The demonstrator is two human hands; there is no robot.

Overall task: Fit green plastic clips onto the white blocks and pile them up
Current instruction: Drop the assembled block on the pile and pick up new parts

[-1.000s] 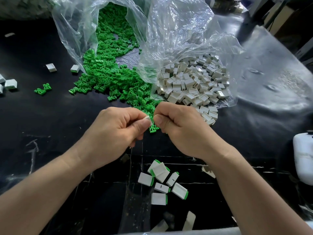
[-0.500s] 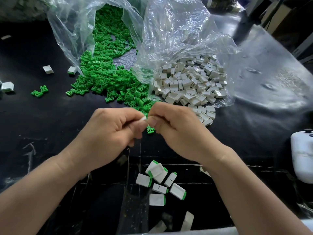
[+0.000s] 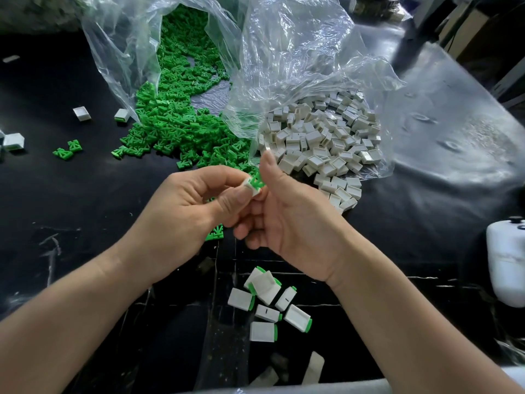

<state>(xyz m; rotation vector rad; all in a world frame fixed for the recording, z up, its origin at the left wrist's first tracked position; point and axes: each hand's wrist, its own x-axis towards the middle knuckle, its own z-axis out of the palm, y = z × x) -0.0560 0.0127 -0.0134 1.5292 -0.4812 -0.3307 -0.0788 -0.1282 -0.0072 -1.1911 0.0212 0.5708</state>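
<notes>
One white block [image 3: 250, 186] sits half-hidden between left hand [image 3: 181, 211] and right hand [image 3: 289, 220].

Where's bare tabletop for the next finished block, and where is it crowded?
Bare: the black table left of the pile of clipped white blocks, and between the two loose green clips and the left hand gripping a white block. Crowded: farther back, the heap of green plastic clips and heap of white plastic blocks.

1. I see a scuffed black table [image 3: 85, 223].
2. Toward its far edge, green clips [image 3: 176, 123] and white blocks [image 3: 326, 143] spill from clear bags [image 3: 298, 52].
3. Clipped blocks [image 3: 267, 305] cluster near the front edge.
4. Stray blocks [image 3: 82, 113] lie left; a white container [image 3: 505, 260] stands at the right edge.
</notes>
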